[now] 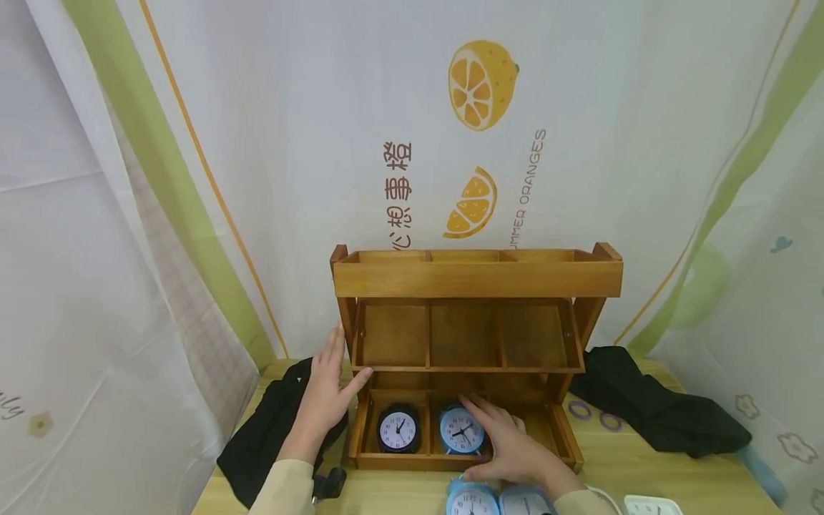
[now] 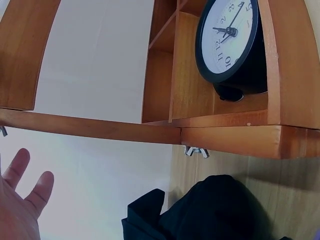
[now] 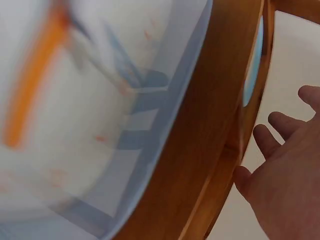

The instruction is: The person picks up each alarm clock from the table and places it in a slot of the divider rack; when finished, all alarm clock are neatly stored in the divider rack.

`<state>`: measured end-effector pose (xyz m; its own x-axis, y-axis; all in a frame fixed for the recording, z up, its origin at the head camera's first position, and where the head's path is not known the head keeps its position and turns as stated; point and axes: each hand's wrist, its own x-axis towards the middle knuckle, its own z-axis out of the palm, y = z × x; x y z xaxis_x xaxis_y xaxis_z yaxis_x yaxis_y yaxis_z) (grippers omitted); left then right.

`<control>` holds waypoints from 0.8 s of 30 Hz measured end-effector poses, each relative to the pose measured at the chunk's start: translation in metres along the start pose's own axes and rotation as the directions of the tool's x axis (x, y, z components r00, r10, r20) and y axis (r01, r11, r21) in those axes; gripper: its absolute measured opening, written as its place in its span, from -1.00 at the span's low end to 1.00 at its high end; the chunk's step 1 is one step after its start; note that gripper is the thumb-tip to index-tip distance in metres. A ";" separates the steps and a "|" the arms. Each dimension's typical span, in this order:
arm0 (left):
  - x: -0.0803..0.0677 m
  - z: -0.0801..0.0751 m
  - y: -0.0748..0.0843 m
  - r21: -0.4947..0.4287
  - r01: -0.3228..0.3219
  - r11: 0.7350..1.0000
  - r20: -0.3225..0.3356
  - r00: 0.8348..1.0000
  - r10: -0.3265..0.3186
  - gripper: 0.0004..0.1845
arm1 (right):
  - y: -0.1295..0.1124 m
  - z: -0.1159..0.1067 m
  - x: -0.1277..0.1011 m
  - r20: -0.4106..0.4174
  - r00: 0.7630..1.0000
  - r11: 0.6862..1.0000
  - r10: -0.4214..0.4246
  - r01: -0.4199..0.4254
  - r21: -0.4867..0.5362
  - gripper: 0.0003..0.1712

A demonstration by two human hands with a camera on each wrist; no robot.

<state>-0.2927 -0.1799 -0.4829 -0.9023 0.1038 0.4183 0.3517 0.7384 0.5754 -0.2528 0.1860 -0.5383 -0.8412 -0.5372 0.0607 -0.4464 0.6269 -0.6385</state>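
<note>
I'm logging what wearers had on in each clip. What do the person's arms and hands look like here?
Both forearms are in long, plain beige sleeves that end at the wrists. The left hand and right hand are bare: no gloves, rings or watch show. The sleeves carry no visible markings.

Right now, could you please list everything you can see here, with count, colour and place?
wooden shelf: one, brown, three tiers, mid table
black clock: one, bottom tier, left compartment
blue clock: one, bottom tier, middle compartment
front clocks: two, blue, at the table's front edge
black cloths: two, either side of shelf
purple rings: two, right of shelf
table: one, light wood
left hand: on shelf's left side
right hand: fingers touching blue clock
</note>
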 end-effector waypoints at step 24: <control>-0.002 0.000 0.002 -0.009 -0.005 1.000 -0.007 1.000 0.005 0.09 | -0.020 0.045 -0.056 0.108 0.994 0.941 -0.027 0.062 -0.332 0.03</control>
<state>-0.2904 -0.1784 -0.4828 -0.8987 0.1028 0.4264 0.3587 0.7318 0.5794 -0.1827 0.1786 -0.5634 -0.7908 -0.6120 -0.0054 -0.5734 0.7440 -0.3429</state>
